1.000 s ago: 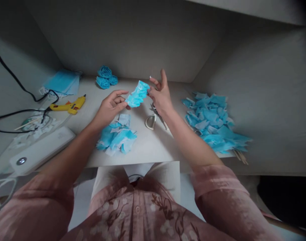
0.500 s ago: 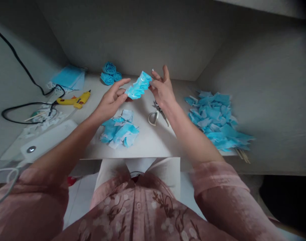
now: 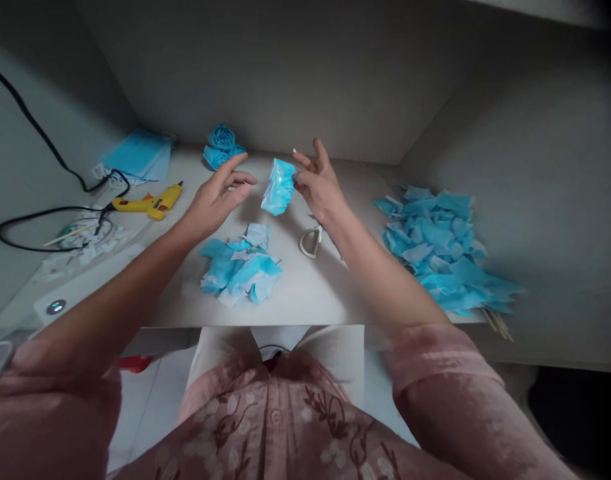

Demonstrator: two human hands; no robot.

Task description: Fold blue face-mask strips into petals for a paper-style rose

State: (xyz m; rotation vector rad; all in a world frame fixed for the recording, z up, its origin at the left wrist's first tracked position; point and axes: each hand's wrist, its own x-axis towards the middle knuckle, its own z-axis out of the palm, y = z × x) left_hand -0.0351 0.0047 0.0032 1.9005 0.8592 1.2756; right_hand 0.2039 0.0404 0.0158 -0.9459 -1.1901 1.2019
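Observation:
A light-blue pleated strip of mask fabric [image 3: 279,187] hangs above the table between my hands. My right hand [image 3: 319,185] pinches its upper right side between thumb and forefinger, other fingers raised; a tiny white bit shows at one fingertip. My left hand [image 3: 220,197] is apart from the strip, thumb and fingers spread with nothing in them. Below lies a small pile of blue and white fabric scraps [image 3: 240,267]. Scissors [image 3: 311,241] rest on the table, partly hidden by my right forearm. Rolled blue fabric roses [image 3: 220,139] stand behind my left hand.
A larger heap of blue fabric pieces [image 3: 435,240] lies at the right, above some thin sticks [image 3: 496,323]. At the left are a yellow glue gun [image 3: 155,202] with a black cord [image 3: 28,212], stacked blue masks [image 3: 135,155], white scraps and a white device [image 3: 80,287].
My left hand has let go of the strip and drawn slightly left. The strip has swung down to a steeper hang in my right hand, which has shifted a little left.

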